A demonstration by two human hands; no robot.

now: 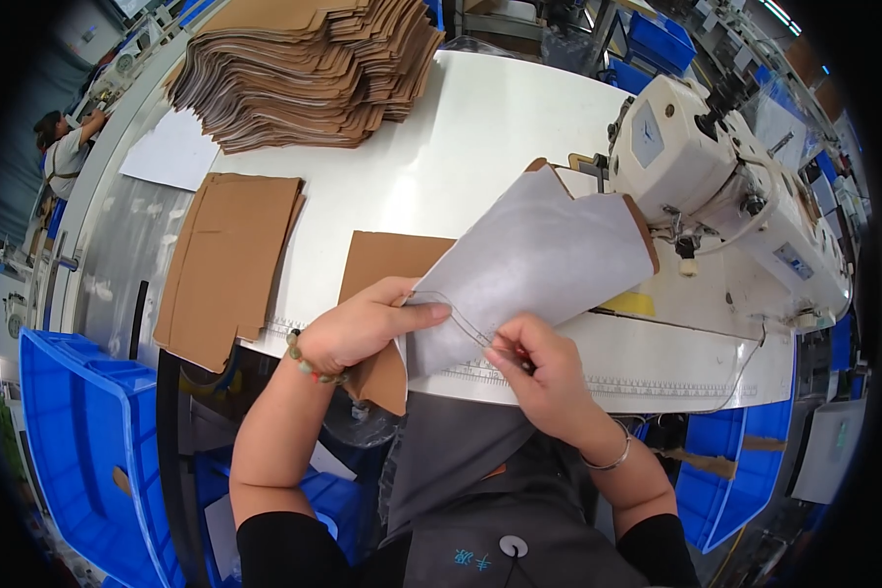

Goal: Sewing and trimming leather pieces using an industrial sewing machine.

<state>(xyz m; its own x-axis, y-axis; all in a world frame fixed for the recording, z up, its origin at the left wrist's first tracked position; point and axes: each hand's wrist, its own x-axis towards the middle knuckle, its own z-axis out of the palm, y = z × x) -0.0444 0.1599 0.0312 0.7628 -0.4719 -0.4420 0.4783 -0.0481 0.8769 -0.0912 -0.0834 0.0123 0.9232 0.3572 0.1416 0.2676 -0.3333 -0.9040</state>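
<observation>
A brown piece with a pale grey backing lies across the table's front, grey side up, running up to the sewing machine. My left hand grips its left edge between thumb and fingers. Dark thread loops over the backing from my left hand to my right hand. Closed in a pinch, my right hand has the thread at its fingertips; a small dark thing shows among its fingers, too hidden to name. Another brown piece lies partly beneath the grey-backed one.
A tall stack of brown pieces stands at the back left of the white table. Nearer lies a lower brown pile, beside a white sheet. Blue crates flank the table. A person works at far left.
</observation>
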